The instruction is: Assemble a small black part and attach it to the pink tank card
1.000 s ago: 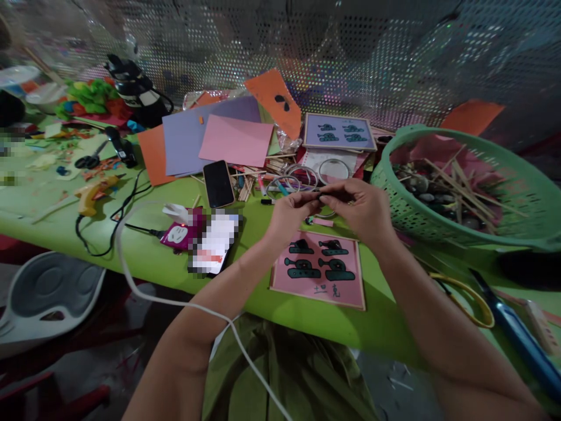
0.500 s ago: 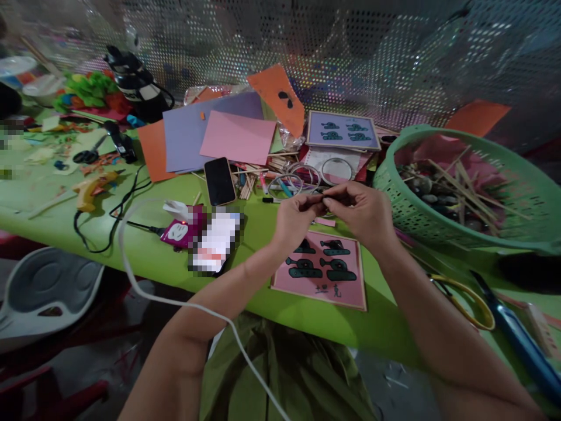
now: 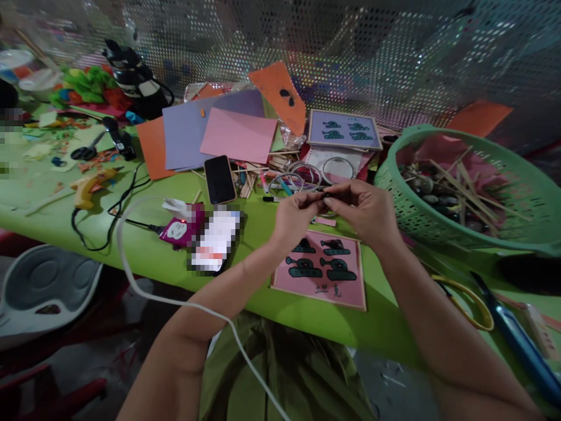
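Note:
Above the far part of a pink card (image 3: 298, 283), my left hand (image 3: 294, 220) and my right hand (image 3: 366, 211) meet fingertip to fingertip. Both are closed in a pinch around a small dark piece (image 3: 326, 196), mostly hidden by the fingers, so its kind does not show. The card lies flat on the green table, framed with thin wooden strips. It bears several dark green tank shapes with black outlines and handwritten characters below. A small pink paper strip (image 3: 326, 221) lies just under my hands. A black-capped pen (image 3: 270, 199) is beside my left hand.
A green plastic basket (image 3: 390, 196) of sticks and stones stands right. Yellow-handled scissors (image 3: 484, 316) and a blue-handled tool (image 3: 517, 333) lie near my right forearm. Left are a black phone (image 3: 220, 180), a yellow glue gun (image 3: 90, 188) and a white cable (image 3: 197, 305). Coloured paper (image 3: 239, 134) lies behind.
My hands stay together over the card. The fingers have shifted slightly, and a little more of the dark piece shows between them. The camera view has moved very little.

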Available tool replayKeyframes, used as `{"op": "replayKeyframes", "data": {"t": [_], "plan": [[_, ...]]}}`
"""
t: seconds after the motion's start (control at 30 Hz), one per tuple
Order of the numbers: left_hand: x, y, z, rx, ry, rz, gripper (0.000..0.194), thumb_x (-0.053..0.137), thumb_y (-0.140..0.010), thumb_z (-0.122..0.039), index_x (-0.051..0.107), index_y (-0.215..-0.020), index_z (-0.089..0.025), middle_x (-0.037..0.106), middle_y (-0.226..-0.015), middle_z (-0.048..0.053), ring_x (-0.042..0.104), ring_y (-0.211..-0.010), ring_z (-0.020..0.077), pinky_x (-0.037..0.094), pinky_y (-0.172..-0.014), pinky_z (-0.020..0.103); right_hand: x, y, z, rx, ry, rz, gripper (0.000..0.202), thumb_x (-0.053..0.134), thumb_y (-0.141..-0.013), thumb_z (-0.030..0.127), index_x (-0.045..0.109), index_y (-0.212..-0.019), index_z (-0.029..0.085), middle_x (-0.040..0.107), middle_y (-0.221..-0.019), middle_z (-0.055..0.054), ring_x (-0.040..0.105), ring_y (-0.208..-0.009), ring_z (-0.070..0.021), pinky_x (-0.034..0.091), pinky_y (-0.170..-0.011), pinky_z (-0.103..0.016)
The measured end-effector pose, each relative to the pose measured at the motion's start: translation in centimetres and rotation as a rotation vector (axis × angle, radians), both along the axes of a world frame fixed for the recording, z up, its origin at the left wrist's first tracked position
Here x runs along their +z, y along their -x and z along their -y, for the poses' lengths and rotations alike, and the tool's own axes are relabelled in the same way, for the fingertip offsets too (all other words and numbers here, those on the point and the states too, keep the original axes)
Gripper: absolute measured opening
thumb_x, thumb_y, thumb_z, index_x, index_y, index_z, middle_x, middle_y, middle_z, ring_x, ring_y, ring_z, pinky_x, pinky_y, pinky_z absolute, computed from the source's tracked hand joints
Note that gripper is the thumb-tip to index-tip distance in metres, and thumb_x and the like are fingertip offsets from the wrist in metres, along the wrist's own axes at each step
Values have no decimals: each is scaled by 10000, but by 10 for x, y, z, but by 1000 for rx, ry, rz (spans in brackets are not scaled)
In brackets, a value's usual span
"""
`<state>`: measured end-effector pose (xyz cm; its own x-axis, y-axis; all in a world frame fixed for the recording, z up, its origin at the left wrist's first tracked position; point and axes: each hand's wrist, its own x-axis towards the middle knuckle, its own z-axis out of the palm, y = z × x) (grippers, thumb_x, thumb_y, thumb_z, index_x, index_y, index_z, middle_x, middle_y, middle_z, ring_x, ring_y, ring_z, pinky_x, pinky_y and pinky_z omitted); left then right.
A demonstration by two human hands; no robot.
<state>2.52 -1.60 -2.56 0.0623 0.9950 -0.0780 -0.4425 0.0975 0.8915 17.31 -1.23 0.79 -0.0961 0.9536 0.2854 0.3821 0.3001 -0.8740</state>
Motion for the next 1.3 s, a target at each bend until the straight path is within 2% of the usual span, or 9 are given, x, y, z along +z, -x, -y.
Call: {"op": "replayKeyframes", "data": {"t": [0.23,0.53,0.77,1.07,1.3], "plan": [[5,0,3,-4,-22,-53,171,906,-711,-290,814,-803,-179,762,-778,12,691,-783,147,594,-846,331,-1,2,1,-49,-33,43,84,713,-817,256,780,-866,246,796,-782,-16,757,-712,-217,647,-683,-362],[2,-1,1,-1,-30,-20,231,922,-680,-346,807,-785,-176,753,-757,4,667,-740,126,589,-817,311,-2,-1,-2,0,-4,-40,101,725,-807,267,782,-885,234,798,-815,-27,758,-725,-221,659,-693,-377],[2,0,2,-2,-45,-35,37,829,-757,-209,815,-788,-196,765,-786,5,692,-769,137,591,-847,322,-2,-2,-2,13,34,-53,113,764,-799,302,767,-881,224,786,-793,-28,755,-720,-220,661,-695,-379],[2,-2,2,5,-29,-14,62,789,-747,-140,809,-779,-190,769,-768,-1,703,-771,142,601,-844,319,-5,-4,-4,-15,16,4,114,746,-813,334,765,-881,244,798,-822,-22,748,-720,-217,660,-695,-385],[3,-1,2,-7,-44,-10,64,792,-752,-156,821,-800,-188,772,-760,-4,688,-728,125,601,-821,303,-1,-10,-4,34,44,20,141,765,-826,331,783,-933,241,803,-834,-31,763,-748,-233,652,-694,-383]]}}
